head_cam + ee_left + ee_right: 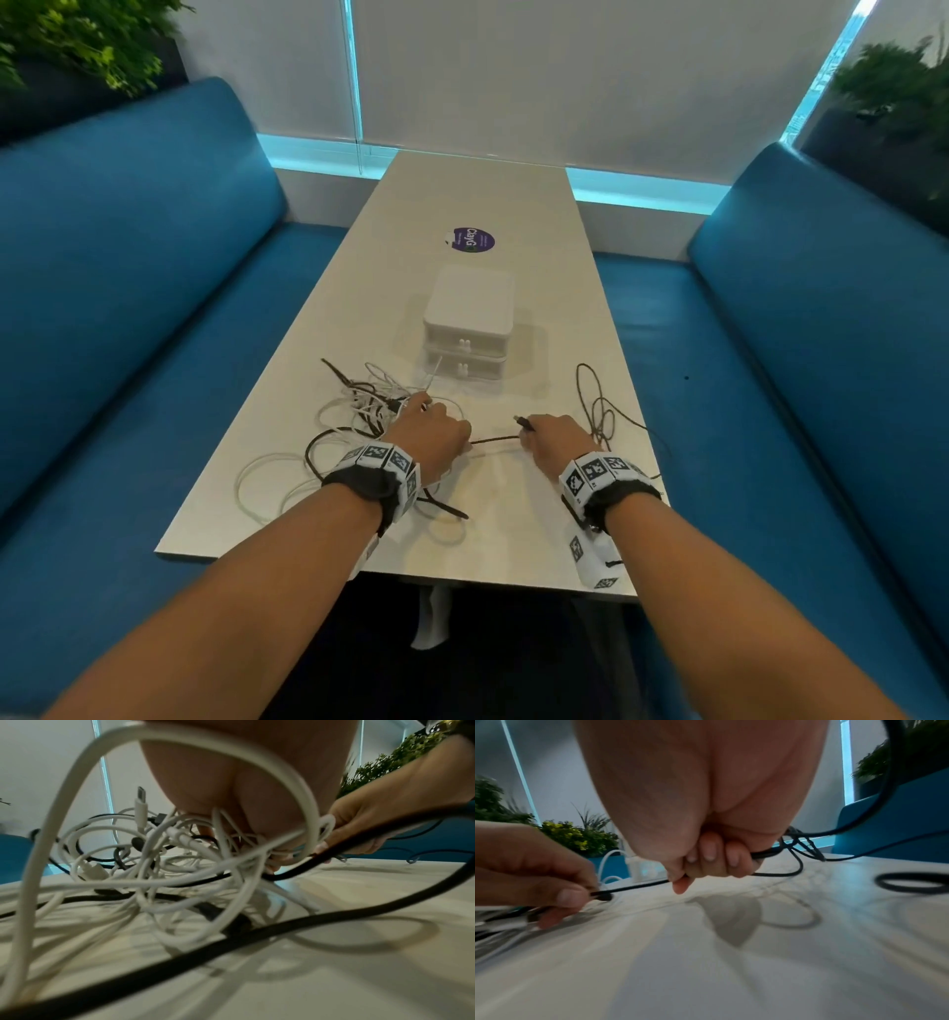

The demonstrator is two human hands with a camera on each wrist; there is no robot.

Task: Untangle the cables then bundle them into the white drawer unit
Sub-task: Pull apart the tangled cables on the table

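Note:
A tangle of white and black cables (359, 416) lies on the table's left half, seen close up in the left wrist view as the tangle (154, 854). My left hand (452, 431) rests at its right edge and pinches a black cable (495, 439) between thumb and fingers (569, 896). My right hand (534, 437) grips the same black cable (634, 887) in curled fingers (711, 860), with the plug end (523, 421) sticking out above the fist. The cable's free length loops to the right (598, 406). The white drawer unit (467, 318) stands behind the hands, both drawers closed.
The pale table (462, 205) runs away from me, with a purple round sticker (473, 240) beyond the drawer unit. Blue sofas stand at the left (128, 308) and right (821, 334). Plants sit in both far corners. The table's near edge (390, 570) is just under my wrists.

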